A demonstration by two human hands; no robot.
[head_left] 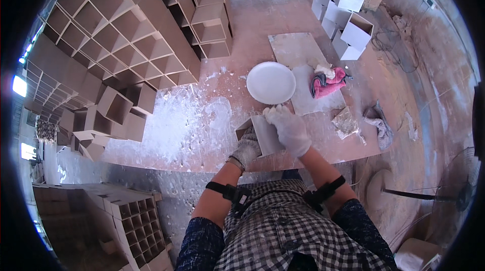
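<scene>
A small open cardboard box (266,135) stands at the table's near edge in front of me, with a pale panel on its right. My left hand (246,149), in a whitish knit glove, grips its left side; the fingers reach partly into the box and are partly hidden. My right hand (289,128), in a white glove, is closed by the box's far upper edge, fingers bent together. What those fingers hold, if anything, cannot be made out. Just beyond lies a round white plate (271,83).
Flat boards (314,86) lie right of the plate under a pink and grey cloth (327,83). A grey rag (380,125) lies at the right edge. Open brown boxes (136,33) are stacked high at left, white boxes (348,23) at far right. A fan (462,197) stands at right.
</scene>
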